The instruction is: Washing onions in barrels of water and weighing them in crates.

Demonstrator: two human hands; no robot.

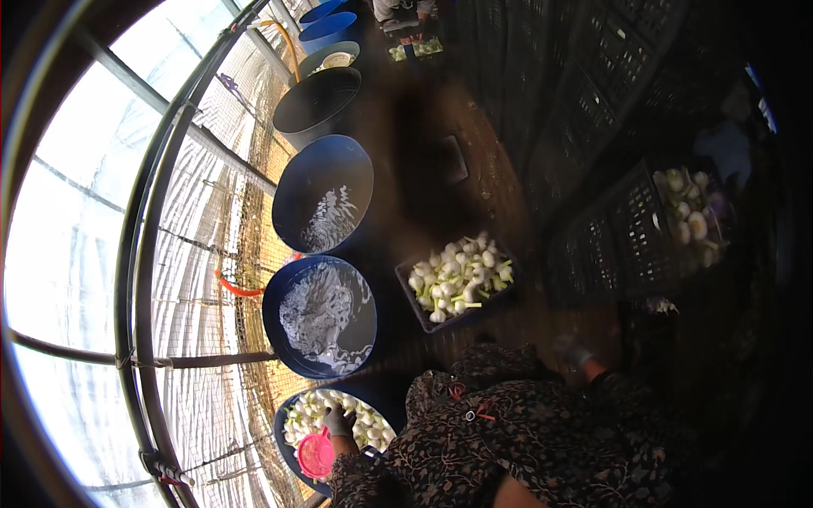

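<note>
At the lower left stands a blue tub (282,436) heaped with white bulbs with short green stalks (366,416). My left hand (339,420), in a grey glove, reaches over them. Its fingers close at the upper edge of a round pink plastic scoop (316,455), which rests tilted among the bulbs. Part of that grip is hidden. Out to the right, my right hand (574,350), also gloved, hangs above the dark floor, away from the tubs. Its fingers look stretched out, though dim and slightly blurred, and nothing shows in them.
Two blue tubs of water (326,317) stand beyond, with more tubs (318,102) lined up along the netted wall (241,339). A dark crate (411,296) of white bulbs sits ahead. Stacked black crates (622,229) line the right. At the far end is another person (405,10).
</note>
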